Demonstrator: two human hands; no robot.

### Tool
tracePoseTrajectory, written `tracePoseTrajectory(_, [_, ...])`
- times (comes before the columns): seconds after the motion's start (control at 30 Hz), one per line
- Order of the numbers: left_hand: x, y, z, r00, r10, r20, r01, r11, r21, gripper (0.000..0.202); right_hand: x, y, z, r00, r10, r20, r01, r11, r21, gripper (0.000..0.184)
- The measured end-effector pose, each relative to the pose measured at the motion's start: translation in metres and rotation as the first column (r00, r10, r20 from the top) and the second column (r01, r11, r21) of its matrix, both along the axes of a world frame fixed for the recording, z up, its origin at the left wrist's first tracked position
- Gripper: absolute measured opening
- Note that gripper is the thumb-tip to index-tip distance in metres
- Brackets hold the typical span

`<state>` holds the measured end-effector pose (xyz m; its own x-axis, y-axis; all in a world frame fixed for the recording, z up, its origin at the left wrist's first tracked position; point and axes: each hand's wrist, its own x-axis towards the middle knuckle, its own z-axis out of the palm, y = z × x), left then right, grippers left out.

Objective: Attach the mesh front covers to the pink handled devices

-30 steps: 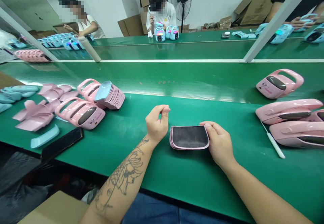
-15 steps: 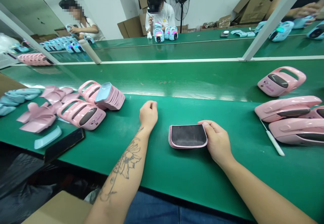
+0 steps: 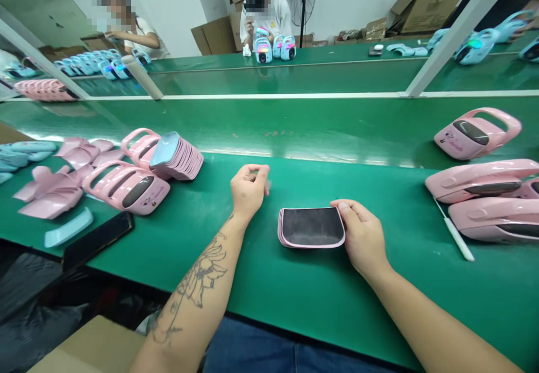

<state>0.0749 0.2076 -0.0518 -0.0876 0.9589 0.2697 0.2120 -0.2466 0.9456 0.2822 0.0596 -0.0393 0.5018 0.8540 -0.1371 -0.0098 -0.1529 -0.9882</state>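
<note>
A small stack of pink-edged panels with a dark face (image 3: 310, 227) lies flat on the green table (image 3: 295, 289) in front of me. My right hand (image 3: 362, 236) rests against the stack's right edge, fingers curled round its corner. My left hand (image 3: 248, 189) hovers just left of and beyond the stack, fingers pinched together; whatever sits between the fingertips is too small and blurred to name.
Pink handled housings (image 3: 128, 186) and a fanned stack of pink panels (image 3: 179, 157) lie at the left, with a black phone (image 3: 97, 240). More pink housings (image 3: 480, 179) and a white stick (image 3: 457, 237) are at the right. Two people work across the far belt (image 3: 269, 78).
My left hand went from raised and pinching down towards the table, then shifted slightly right, fingertips still pinched. My right hand and the stack stayed put.
</note>
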Motion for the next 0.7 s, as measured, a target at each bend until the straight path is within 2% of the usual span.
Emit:
tracePoseTrajectory(0.07, [0.007,-0.008,0.0,1.0,-0.02,-0.021,0.02,1.0,-0.002,0.033,0.0,0.0,0.001,1.0,0.007,0.005,-0.007,1.0,-0.01,0.036])
tracePoseTrajectory(0.17, [0.015,-0.014,-0.002,0.995,-0.079,-0.052,0.083,0.994,0.073,0.023,-0.001,0.0,0.001,1.0,0.018,-0.003,-0.018,0.999,-0.029,0.037])
tracePoseTrajectory(0.2, [0.016,-0.015,-0.004,0.992,-0.107,-0.06,0.111,0.991,0.078,0.025,-0.001,0.0,0.001,1.0,0.02,-0.011,-0.02,0.999,-0.034,0.038])
tracePoseTrajectory(0.37, [0.017,-0.015,-0.008,0.965,-0.221,-0.138,0.215,0.975,-0.058,0.02,-0.001,0.0,0.0,1.0,0.019,-0.023,-0.019,0.999,-0.031,0.037])
tracePoseTrajectory(0.47, [0.018,-0.015,-0.006,0.957,-0.245,-0.156,0.248,0.969,0.0,0.011,-0.002,0.0,0.001,0.999,0.023,-0.033,-0.024,0.999,-0.039,0.037])
tracePoseTrajectory(0.53, [0.019,-0.015,-0.005,0.961,-0.24,-0.134,0.247,0.969,0.033,0.012,-0.002,0.0,0.002,0.998,0.03,-0.052,-0.033,0.998,-0.051,0.037])
tracePoseTrajectory(0.6, [0.019,-0.016,-0.003,0.968,-0.228,-0.104,0.228,0.974,-0.016,0.012,-0.002,0.0,0.002,0.997,0.036,-0.063,-0.039,0.998,-0.056,0.037])
tracePoseTrajectory(0.7, [0.017,-0.016,-0.003,0.97,-0.21,-0.126,0.2,0.976,-0.089,0.03,-0.002,0.001,0.003,0.997,0.033,-0.066,-0.036,0.998,-0.046,0.037])
